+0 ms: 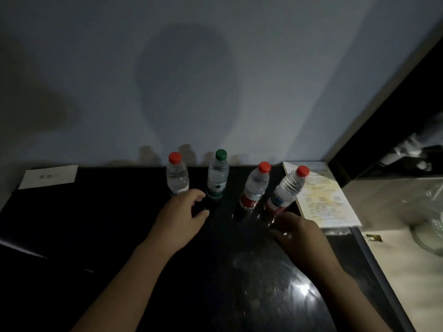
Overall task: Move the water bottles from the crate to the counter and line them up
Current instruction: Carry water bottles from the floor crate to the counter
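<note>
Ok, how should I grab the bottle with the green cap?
Hold the green-cap bottle round its label, coming from the front. It stands upright, with the wall behind and red-cap bottles either side, so the front is probably easiest.

White card far left, lying flat close to the wall; faint print at its centre, unreadable. Printed sheet far right, flat, upper edge near the wall, text too small to read. Wall pale, with a large rounded shadow. Right of the sheet: light surface with a small dark tag and a clear glass vessel cut off by the frame edge. Dark recess above, contents blurred.
</note>
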The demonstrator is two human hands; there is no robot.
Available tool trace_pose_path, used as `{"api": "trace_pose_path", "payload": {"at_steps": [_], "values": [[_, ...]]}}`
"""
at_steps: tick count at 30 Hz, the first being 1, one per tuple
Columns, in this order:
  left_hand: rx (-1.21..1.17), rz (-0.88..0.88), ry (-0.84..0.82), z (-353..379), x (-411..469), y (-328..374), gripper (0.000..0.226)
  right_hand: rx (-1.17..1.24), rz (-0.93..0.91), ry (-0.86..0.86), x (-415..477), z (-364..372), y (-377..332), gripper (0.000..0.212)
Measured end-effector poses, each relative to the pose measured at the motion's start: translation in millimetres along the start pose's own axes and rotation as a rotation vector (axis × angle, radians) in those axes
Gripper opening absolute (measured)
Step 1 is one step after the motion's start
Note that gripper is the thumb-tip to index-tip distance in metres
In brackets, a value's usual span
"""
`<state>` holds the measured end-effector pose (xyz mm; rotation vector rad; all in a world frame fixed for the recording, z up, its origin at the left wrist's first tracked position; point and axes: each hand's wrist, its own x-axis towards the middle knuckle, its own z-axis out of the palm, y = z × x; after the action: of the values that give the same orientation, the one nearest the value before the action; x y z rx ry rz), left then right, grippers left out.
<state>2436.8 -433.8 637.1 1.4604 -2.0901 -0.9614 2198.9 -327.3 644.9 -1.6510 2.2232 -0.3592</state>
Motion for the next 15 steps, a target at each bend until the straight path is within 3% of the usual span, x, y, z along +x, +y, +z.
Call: {"api": "trace_pose_path", "payload": {"at_steps": [5,15], "values": [[0.064,0.055,-0.159,33,-24,24,0.033,0.003,0.140,-0.024,-44,2,19,0.029],[0.139,0.189,-0.457,136,-67,119,0.036,0.142,0.456,0.134,-156,-33,116,0.029]]}}
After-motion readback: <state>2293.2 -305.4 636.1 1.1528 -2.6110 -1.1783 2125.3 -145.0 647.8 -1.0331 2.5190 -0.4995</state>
